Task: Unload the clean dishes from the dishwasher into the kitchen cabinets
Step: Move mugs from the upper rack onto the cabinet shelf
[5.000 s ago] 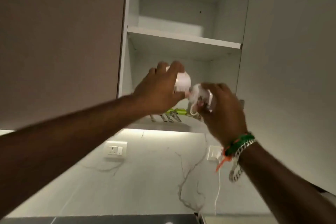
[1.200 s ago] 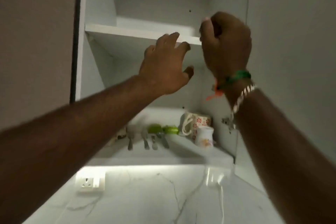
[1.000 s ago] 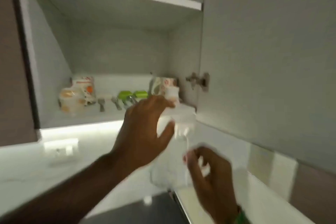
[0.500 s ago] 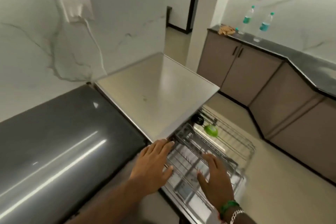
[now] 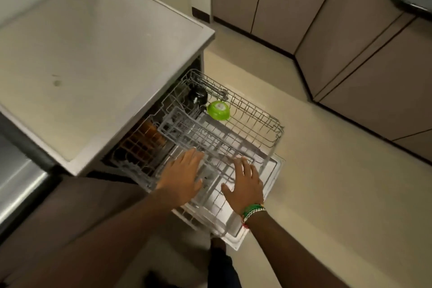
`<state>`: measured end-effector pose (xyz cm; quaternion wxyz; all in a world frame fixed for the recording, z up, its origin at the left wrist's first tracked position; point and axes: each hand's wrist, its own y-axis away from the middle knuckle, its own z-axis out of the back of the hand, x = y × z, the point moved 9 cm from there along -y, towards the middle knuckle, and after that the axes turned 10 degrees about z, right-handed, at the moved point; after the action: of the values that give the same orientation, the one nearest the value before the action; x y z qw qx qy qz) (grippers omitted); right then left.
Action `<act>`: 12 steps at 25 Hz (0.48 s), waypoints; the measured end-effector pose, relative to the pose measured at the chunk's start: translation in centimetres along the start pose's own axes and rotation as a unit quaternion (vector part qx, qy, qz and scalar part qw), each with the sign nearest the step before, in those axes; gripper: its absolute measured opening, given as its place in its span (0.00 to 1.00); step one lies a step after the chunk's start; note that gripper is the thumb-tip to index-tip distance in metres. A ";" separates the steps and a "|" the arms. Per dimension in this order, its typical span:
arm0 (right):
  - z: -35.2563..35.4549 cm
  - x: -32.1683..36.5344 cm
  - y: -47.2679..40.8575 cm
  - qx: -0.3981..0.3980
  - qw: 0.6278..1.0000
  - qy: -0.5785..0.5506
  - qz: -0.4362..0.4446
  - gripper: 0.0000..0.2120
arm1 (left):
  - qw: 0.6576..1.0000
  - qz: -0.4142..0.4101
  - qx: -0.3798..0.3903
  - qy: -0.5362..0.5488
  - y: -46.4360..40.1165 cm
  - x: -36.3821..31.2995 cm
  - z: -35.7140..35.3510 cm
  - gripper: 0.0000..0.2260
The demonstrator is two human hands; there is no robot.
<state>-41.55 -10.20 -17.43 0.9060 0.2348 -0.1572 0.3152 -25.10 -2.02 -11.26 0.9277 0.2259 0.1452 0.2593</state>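
Note:
The dishwasher stands open below me, its wire racks (image 5: 254, 121) pulled out over the lowered door (image 5: 268, 170). A green bowl (image 5: 218, 110) sits upside down in the far part of the rack, with a dark round item (image 5: 198, 96) just behind it. An orange-brown item (image 5: 149, 133) shows deeper inside, under the counter edge. My left hand (image 5: 182, 177) hovers flat over the near rack, fingers spread, holding nothing. My right hand (image 5: 245, 182), with green and white wristbands, is beside it over the same rack, also empty.
A pale worktop (image 5: 93, 54) covers the dishwasher at the left. A steel surface (image 5: 16, 177) lies at the far left. Brown base cabinets (image 5: 350, 42) line the far right wall across a beige floor (image 5: 327, 194). My foot (image 5: 219, 262) is below the door.
My view swung down from the open wall cabinet, where cups were set, to the dishwasher. Both empty hands dropped and now hover over the near rack.

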 end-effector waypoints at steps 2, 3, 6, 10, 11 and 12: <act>-1.0 -3.0 -3.9 0.016 1.000 0.000 0.002 0.38 | 1.000 0.000 -0.002 0.011 -4.6 0.3 -0.2 0.34; -1.4 -3.8 -6.5 0.022 1.000 -0.004 0.007 0.37 | 1.000 -0.007 -0.007 0.016 -7.4 0.7 0.0 0.34; -1.9 -5.1 -15.8 -0.001 0.999 -0.017 0.037 0.32 | 0.999 -0.013 -0.029 0.042 -17.6 2.2 1.1 0.27; -2.7 -4.1 -26.0 -0.064 0.994 -0.053 0.068 0.32 | 0.987 0.073 -0.099 0.103 -30.8 5.3 2.0 0.23; -3.1 -3.7 -28.3 -0.081 0.992 -0.048 0.082 0.33 | 0.982 0.104 -0.104 0.121 -33.5 6.0 1.4 0.26; -3.6 -3.3 -30.0 -0.093 0.991 -0.033 0.091 0.34 | 0.977 0.131 -0.104 0.132 -35.7 6.5 0.7 0.29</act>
<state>-24.16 -30.66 -31.68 0.8857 0.1440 -0.2364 0.3727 -4.65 -25.98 -29.30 0.8770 0.1085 0.2076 0.4195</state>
